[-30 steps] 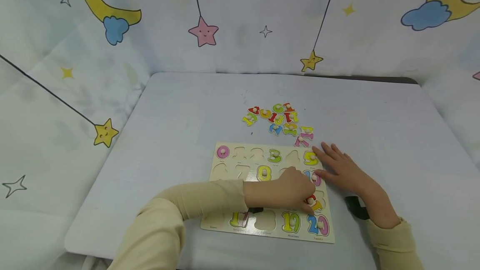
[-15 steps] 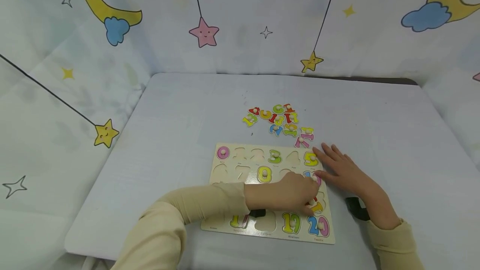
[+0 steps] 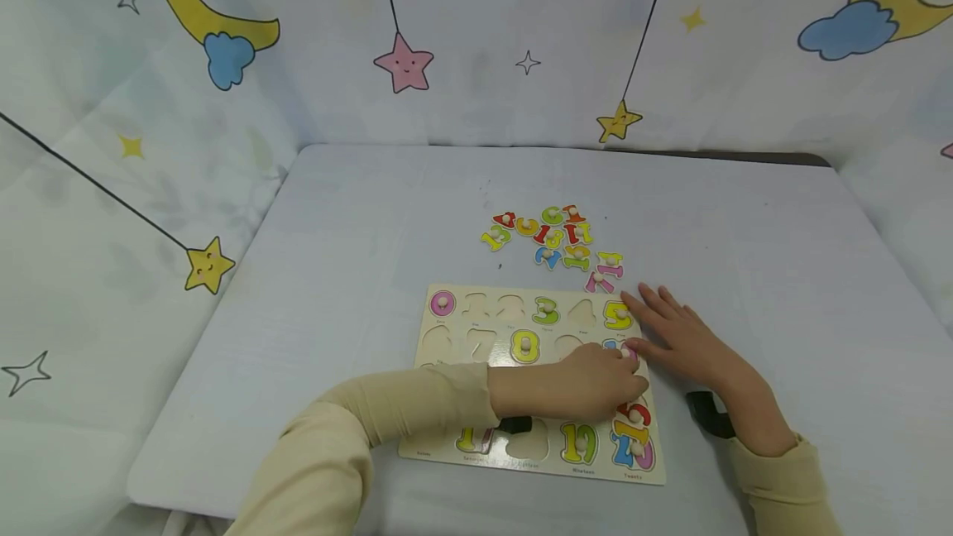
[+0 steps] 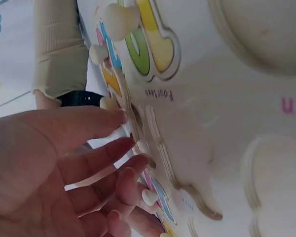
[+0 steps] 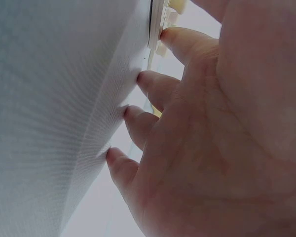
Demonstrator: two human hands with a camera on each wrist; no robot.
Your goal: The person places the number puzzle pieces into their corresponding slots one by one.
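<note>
A wooden number puzzle board (image 3: pixel 491 391) lies on the table, with several knobbed numbers in their recesses. My left hand (image 3: pixel 596 383) reaches across its right half, fingers loosely bent. In the left wrist view, the thumb (image 4: pixel 101 123) and fingertips are right at the board, close to a small knob (image 4: pixel 108 102). Just below that hand, a red-and-orange number piece (image 3: pixel 633 428) lies askew, overlapping the blue-and-pink 20 (image 3: pixel 642 457). My right hand (image 3: pixel 688 346) is spread at the board's right edge. Its fingertips (image 5: pixel 147 81) rest on the tabletop, one against the board's side.
Beyond the board lies a loose cluster of knobbed number pieces, among them a blue one (image 3: pixel 547 257) and a pink one (image 3: pixel 598 279). Dark bands circle both wrists. A patterned cloth backdrop (image 3: pixel 476 98) rises behind the white table (image 3: pixel 357 213).
My left hand has shifted slightly right, and its thumb has gone from view below the hand. The red-and-orange piece has slid toward the near edge, onto the 20. My right hand stays put.
</note>
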